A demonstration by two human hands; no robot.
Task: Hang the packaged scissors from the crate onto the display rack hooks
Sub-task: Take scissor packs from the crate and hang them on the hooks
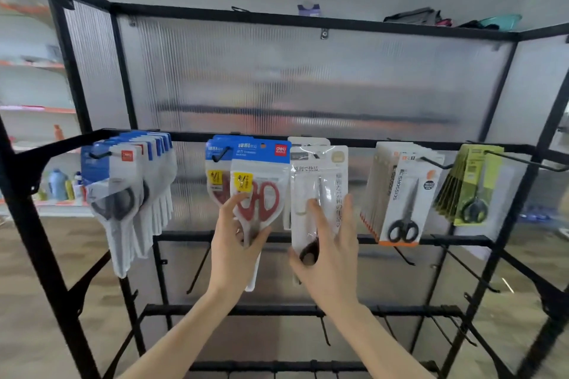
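Note:
A black display rack [308, 141] carries packaged scissors on hooks along its upper bar. My left hand [237, 243] grips the lower part of a blue-topped pack of red-handled scissors [261, 188], which hangs beside a matching pack [217, 181] on a hook [221, 154]. My right hand [329, 252] holds a clear white pack of dark-handled scissors [320, 181] from behind, thumb at its bottom edge. That pack's top sits at the rack bar. The crate is out of view.
Further packs hang on the same bar: grey-handled ones [129, 188] at left, black scissors on white-and-orange cards [403, 197] and green cards [474, 184] at right. Empty hooks [406, 255] jut from the lower bars. Shelves with bottles [58, 184] stand at far left.

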